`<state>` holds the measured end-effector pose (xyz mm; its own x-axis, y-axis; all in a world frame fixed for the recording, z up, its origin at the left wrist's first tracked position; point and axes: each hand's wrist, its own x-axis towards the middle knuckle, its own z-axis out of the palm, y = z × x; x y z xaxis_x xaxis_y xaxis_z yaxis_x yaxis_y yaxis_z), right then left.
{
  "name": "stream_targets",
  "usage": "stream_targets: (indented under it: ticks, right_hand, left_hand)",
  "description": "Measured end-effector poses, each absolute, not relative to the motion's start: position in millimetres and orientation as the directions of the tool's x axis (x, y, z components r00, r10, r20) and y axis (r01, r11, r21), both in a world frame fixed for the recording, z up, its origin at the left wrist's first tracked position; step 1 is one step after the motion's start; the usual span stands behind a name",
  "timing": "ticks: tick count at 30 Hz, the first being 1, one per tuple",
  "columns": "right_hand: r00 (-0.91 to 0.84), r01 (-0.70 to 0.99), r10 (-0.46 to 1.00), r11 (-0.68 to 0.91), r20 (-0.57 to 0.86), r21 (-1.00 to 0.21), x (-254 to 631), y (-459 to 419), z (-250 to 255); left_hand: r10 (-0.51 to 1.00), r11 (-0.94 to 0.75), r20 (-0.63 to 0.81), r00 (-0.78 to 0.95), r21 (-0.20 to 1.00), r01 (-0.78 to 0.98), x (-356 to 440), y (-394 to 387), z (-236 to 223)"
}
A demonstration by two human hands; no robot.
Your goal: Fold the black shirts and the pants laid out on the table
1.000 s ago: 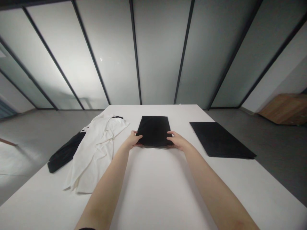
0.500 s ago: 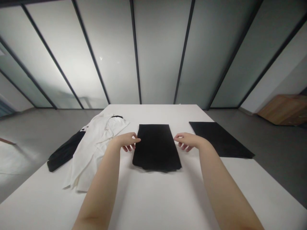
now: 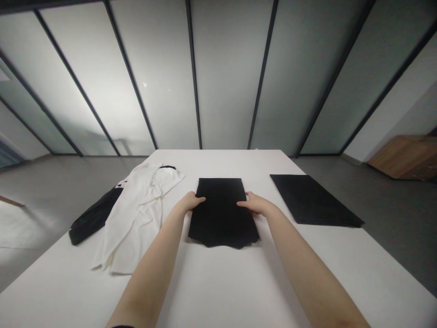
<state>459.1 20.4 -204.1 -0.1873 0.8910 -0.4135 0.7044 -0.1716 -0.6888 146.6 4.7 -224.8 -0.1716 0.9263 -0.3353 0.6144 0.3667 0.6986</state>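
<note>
A folded black garment (image 3: 221,218) lies in the middle of the white table, its straight edge at the far side and its near edge wavy. My left hand (image 3: 193,201) grips its left side, thumb on top and fingers tucked underneath. Opposite, my right hand (image 3: 255,203) holds the right side the same way, thumb pressed on the upper face. Most of the fingers of both hands are hidden below the cloth. Whether anything stiff lies inside the folds, I cannot tell.
A loose white garment (image 3: 136,218) is heaped on the left of the table (image 3: 218,291), partly over a dark cloth item (image 3: 94,218). On the right lies a flat black sheet (image 3: 316,200) near the table edge. Frosted panels stand behind; a wooden cabinet (image 3: 406,157) is far right.
Both hands have moved inward and closed on the left and right sides of the black garment. Its near edge now bows more unevenly.
</note>
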Motion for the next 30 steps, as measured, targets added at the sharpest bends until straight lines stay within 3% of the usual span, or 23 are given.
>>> stream_targets:
  ticks: [5,10,12,16,18,20,22,24,27,30]
  right_hand:
    - [-0.209,0.697,0.864,-0.197,-0.459,-0.689,464,20,-206]
    - [-0.279,0.604,0.934,-0.012,-0.225,-0.797,462,23,-211]
    - [-0.300,0.609,0.933,0.026,-0.199,-0.793,462,22,-210]
    - [-0.379,0.744,0.771,-0.076,-0.513,-0.664,469,15,-197]
    - [-0.440,0.780,0.608,-0.106,-0.661,-0.617,476,11,-187]
    - [-0.484,0.781,0.515,-0.112,-0.708,-0.615,485,8,-177]
    - [-0.473,0.775,0.554,-0.107,-0.684,-0.623,495,8,-170]
    - [-0.402,0.782,0.648,-0.125,-0.647,-0.610,502,10,-166]
    - [-0.261,0.780,0.783,-0.173,-0.565,-0.601,504,17,-172]
    - [-0.133,0.696,0.893,-0.224,-0.430,-0.682,491,25,-186]
  left_hand:
    - [0.927,0.364,-0.361,-0.102,0.800,0.477,143,2,-225]
    - [0.936,0.352,-0.312,-0.162,0.847,0.398,150,-4,-222]
    - [0.939,0.341,-0.286,-0.190,0.847,0.408,151,-6,-222]
    - [0.937,0.323,-0.340,-0.077,0.762,0.561,144,-13,-214]
    - [0.887,0.324,-0.459,0.055,0.702,0.634,137,-19,-204]
    - [0.785,0.343,-0.591,0.183,0.662,0.666,129,-26,-191]
    - [0.717,0.356,-0.652,0.247,0.647,0.674,124,-33,-177]
    - [0.741,0.346,-0.634,0.221,0.642,0.684,122,-35,-167]
    - [0.855,0.333,-0.517,0.041,0.608,0.720,125,-31,-166]
    - [0.917,0.340,-0.381,-0.116,0.600,0.724,135,-20,-179]
